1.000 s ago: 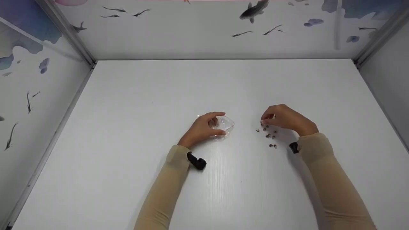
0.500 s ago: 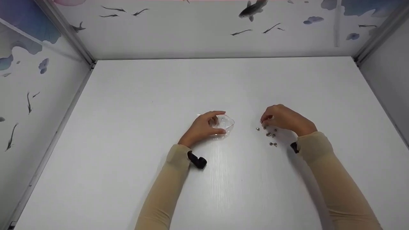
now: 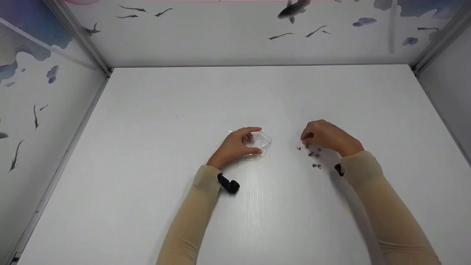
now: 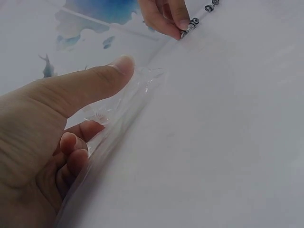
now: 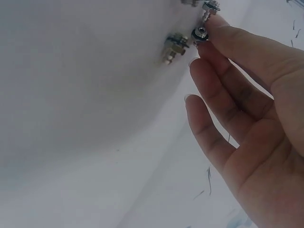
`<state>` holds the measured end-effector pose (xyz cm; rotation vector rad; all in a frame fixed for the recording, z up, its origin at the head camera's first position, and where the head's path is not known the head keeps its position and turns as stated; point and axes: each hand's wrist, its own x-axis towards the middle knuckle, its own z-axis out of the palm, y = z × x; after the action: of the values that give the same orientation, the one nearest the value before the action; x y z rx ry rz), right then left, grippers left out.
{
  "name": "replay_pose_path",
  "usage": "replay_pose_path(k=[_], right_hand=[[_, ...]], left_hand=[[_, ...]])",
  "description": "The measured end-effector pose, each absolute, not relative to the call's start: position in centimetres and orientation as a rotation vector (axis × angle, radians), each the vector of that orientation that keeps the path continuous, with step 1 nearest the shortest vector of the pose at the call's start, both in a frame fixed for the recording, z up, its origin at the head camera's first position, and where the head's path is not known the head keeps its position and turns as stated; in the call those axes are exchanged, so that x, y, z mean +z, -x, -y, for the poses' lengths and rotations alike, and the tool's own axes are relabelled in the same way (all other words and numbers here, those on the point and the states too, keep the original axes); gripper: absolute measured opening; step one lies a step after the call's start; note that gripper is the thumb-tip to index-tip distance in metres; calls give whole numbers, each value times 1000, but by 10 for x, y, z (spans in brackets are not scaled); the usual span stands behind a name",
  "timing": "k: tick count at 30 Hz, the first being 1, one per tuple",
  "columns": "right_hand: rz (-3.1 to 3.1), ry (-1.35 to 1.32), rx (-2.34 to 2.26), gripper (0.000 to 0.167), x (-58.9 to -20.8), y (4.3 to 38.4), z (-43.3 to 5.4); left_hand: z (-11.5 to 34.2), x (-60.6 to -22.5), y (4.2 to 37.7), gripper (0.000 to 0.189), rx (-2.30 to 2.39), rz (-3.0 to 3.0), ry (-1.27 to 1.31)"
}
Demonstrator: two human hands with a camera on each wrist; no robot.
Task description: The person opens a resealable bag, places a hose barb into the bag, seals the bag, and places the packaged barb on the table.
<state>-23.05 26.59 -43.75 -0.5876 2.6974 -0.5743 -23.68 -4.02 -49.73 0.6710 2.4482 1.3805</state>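
My left hand (image 3: pixel 235 147) holds a clear plastic bag (image 3: pixel 262 141) on the table, thumb and forefinger spread apart at its mouth. In the left wrist view the other fingers curl against the film of the bag (image 4: pixel 137 97). To the right, my right hand (image 3: pixel 327 136) reaches down with its thumb and forefinger together on a small metal screw (image 5: pixel 200 34), which looks fitted with a dark washer. Its remaining fingers stay loosely bent. Several similar screws (image 3: pixel 312 154) lie scattered below that hand; one more screw (image 5: pixel 175 46) shows close by in the right wrist view.
A white table (image 3: pixel 128 147) stretches out on all sides of the hands. Behind it rises a back panel (image 3: pixel 206 33) printed with fish, and a side panel (image 3: pixel 55 99) stands at the left. Black wrist straps (image 3: pixel 229 184) sit on both forearms.
Fewer screws show beside my right fingertips than a second ago, and its fingers have closed in tighter. My left hand and the bag keep their place; the head view shifts slightly.
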Motion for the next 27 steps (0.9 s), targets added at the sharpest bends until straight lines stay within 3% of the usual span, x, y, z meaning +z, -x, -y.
replay_pose_path(k=[27], right_hand=[[-2581,488,-663,15,-425,235,-260]], left_hand=[[40,-495,236,70,1388,-2438,-661]])
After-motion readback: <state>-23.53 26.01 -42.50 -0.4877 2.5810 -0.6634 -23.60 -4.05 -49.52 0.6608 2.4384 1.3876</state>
